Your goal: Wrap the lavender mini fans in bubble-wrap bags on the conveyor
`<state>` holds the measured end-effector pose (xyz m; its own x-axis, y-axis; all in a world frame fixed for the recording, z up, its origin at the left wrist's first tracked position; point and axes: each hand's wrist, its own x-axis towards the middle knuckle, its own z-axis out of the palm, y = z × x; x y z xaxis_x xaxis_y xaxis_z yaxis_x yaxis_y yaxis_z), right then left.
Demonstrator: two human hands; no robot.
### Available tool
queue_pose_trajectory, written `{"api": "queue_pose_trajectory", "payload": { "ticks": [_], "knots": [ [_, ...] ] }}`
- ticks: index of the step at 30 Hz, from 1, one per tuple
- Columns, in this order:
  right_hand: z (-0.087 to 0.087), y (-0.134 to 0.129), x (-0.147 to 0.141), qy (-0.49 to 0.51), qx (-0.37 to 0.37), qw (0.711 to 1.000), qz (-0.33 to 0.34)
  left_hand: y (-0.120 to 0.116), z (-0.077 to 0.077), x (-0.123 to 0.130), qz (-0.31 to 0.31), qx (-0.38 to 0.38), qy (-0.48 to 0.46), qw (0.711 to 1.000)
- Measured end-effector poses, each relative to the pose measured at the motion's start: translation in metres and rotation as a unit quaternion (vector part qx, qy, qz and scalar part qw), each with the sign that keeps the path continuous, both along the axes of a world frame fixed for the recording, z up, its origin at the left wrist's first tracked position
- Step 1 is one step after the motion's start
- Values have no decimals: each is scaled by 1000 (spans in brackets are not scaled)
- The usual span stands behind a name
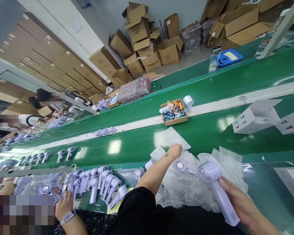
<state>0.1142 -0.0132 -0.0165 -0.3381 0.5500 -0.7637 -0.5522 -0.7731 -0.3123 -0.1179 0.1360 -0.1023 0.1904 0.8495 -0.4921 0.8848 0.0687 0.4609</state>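
My right hand [237,197] is wrapped round the handle of a lilac handheld fan [220,192], which is tilted with its round head up and to the left. My left hand [175,151] reaches forward with its fingers closed on the edge of a clear bubble-wrap bag [172,137] lying on the green belt. Its fingertips are partly hidden. Below and between my hands lies a pile of bubble-wrap bags [183,191]. Another lilac fan [184,167] rests on that pile. One more fan's head [138,173] shows beside my left forearm.
Many lilac fans [93,189] stand crowded to my left, near a co-worker's hand [65,205] with a watch. A small cardboard box [175,121] of parts and orange-handled pliers is ahead. White boxes [254,119] stand at right. A glass bottle [214,58] is farther back.
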Motion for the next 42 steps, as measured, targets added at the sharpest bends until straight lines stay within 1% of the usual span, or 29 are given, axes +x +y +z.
{"api": "queue_pose_trajectory", "payload": {
  "ticks": [2,3,5,6,7,8,10,12,13,14,15,16,17,19,20,21,22,25,26,28,30,31,34,36,38,39,40,41,42],
  "knots": [
    [1,2,-2,2,6,1000,0,1,13,-1,31,11,-19,999],
    [1,5,-4,6,13,1000,4,-2,22,0,43,18,-27,999],
    [2,13,-11,26,43,999,16,-17,42,6,76,18,-79,994],
    [3,17,-15,42,66,997,25,-28,52,10,97,5,-136,986],
    [6,22,-19,59,92,993,38,-40,62,14,121,-14,-210,970],
    [9,26,-22,74,120,989,55,-52,72,17,147,-37,-290,945],
    [16,30,-26,80,168,978,97,-74,88,19,209,-77,-421,879],
    [24,27,-27,40,187,972,134,-90,100,17,289,-85,-476,826],
    [27,24,-26,9,183,972,147,-97,105,15,329,-72,-488,805],
    [29,18,-25,-21,173,972,158,-103,109,14,356,-48,-494,792],
    [32,12,-23,-45,162,972,166,-110,112,13,365,-13,-494,789],
    [33,5,-22,-62,152,971,172,-117,116,13,354,28,-485,799],
    [35,-2,-22,-71,146,971,176,-125,119,13,325,76,-467,819],
    [39,-16,-23,-78,148,971,170,-141,126,14,240,168,-417,860],
    [41,-23,-24,-83,153,971,165,-148,130,14,195,206,-393,875],
    [43,-28,-26,-89,162,970,157,-154,132,14,158,237,-376,881],
    [45,-33,-29,-97,176,968,149,-159,135,14,136,260,-368,882],
    [49,-42,-39,-134,234,953,135,-161,138,18,118,284,-367,878],
    [49,-44,-41,-152,250,947,132,-160,139,19,100,295,-363,878],
    [47,-47,-43,-189,255,940,127,-159,141,17,24,337,-341,878],
    [43,-52,-39,-210,232,943,110,-164,142,11,-64,396,-301,865],
    [42,-55,-35,-212,220,947,100,-169,143,7,-98,427,-275,856],
    [38,-65,-26,-218,206,951,72,-194,138,1,-158,490,-178,839],
    [38,-69,-24,-233,200,951,44,-209,131,8,-219,505,-162,819],
    [38,-72,-26,-230,188,955,7,-216,123,24,-284,506,-187,793],
    [39,-72,-26,-223,177,959,-16,-216,121,32,-288,503,-203,790],
    [40,-72,-24,-214,162,963,-36,-215,120,41,-261,493,-215,801],
    [42,-72,-21,-209,143,966,-53,-211,122,49,-213,472,-226,825],
    [43,-73,-15,-212,124,967,-66,-208,125,57,-161,435,-243,852]
  ]
}}
